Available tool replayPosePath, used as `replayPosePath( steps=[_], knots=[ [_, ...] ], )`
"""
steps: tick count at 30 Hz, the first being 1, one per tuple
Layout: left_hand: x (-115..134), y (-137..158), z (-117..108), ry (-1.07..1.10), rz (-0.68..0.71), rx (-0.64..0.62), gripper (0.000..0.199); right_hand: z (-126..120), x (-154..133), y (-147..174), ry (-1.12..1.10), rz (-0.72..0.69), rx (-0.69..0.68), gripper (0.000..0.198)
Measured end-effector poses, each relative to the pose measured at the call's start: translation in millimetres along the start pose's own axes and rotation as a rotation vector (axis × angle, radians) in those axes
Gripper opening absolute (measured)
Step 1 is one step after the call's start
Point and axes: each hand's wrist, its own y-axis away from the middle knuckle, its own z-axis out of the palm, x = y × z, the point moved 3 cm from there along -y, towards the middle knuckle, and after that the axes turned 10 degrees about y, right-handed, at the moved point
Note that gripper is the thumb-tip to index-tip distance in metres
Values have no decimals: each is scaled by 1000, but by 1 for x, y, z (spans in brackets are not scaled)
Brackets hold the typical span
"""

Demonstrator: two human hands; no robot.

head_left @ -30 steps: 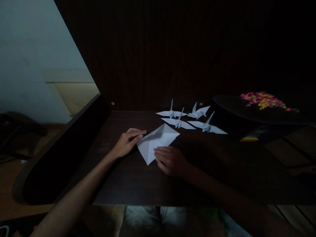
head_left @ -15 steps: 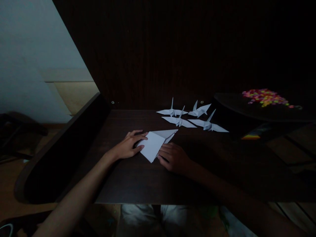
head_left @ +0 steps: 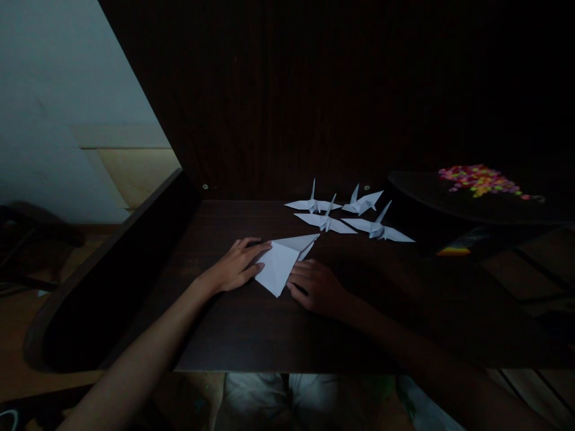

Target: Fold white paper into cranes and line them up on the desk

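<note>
A partly folded sheet of white paper (head_left: 278, 263) lies on the dark wooden desk, a square face in front and a long pointed flap reaching to the upper right. My left hand (head_left: 236, 263) holds its left side, with the thumb and fingertips on top of the sheet. At the lower right edge, my right hand (head_left: 317, 287) has its fingers curled against the paper; its fingertips are partly hidden there. Just behind, several white paper cranes stand with wings spread, among them a front crane (head_left: 326, 223) and a right-hand crane (head_left: 378, 230).
A raised dark side panel (head_left: 112, 275) borders the desk on the left, and a tall dark back panel (head_left: 278, 96) rises behind. On a dark shelf to the right sits a pile of small, brightly coloured pieces (head_left: 483, 179). The desk's front edge (head_left: 269, 371) is above my lap.
The flap's tip has shifted slightly left and the front face now lies tilted a little differently. Both hands stay on the paper in nearly the same places.
</note>
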Motion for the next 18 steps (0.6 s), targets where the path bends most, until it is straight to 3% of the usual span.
replayPosePath(
  steps=[5,18],
  knots=[
    [-4,0,-2,36,16,49,40,-7,-1,-2,-26,6,-32,23],
    [-17,3,-15,134,56,-104,35,-4,2,-1,-23,124,-5,23]
  ],
)
